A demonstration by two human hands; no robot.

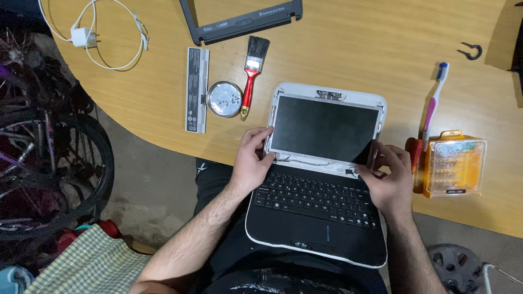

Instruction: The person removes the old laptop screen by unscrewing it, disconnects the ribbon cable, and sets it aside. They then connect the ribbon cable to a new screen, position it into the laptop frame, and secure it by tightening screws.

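Forearms frame a small laptop [318, 218] resting partly on the lap, partly on the counter [348, 49]. Left hand [251, 163] and right hand [389, 177] pinch the bare screen panel [324, 128] at its lower corners; an even grip on both sides avoids twisting it.

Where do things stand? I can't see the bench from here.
Left hand grips laptop screen at its left edge. Right hand grips right lower corner. Bezel off, on table. Nothing in the way.
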